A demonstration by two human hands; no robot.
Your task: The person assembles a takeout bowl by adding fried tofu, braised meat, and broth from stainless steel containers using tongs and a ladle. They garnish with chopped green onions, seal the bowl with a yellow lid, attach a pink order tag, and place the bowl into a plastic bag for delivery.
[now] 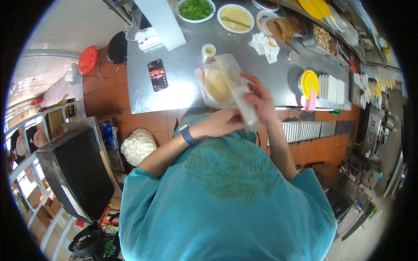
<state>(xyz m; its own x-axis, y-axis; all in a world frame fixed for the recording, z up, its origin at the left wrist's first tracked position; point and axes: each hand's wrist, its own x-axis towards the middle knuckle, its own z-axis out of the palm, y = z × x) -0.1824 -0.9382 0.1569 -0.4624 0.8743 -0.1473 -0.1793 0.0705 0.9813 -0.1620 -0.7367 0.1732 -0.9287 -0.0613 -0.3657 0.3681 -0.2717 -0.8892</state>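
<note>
My right hand [262, 99] is closed around a long whitish, translucent object [246, 108], smeared by motion, so its kind is unclear. The fingertips of my left hand [222, 123] meet the lower end of this object; they are bent and partly hidden. Just beyond my hands, at the table's near edge, stands a clear plastic bag [204, 93] with red marks. Inside it shows a tub of pale yellowish food [217, 86]. A pale, narrow strip slants across the bag toward my right hand.
On the steel table [183, 93] lie a phone [157, 75], a tape roll [209, 50] and crumpled tissues [264, 47]. Bowls of chopped greens [196, 9] and pale chopped food [235, 18] stand behind. Yellow lids [309, 82] and white containers [332, 89] are at right.
</note>
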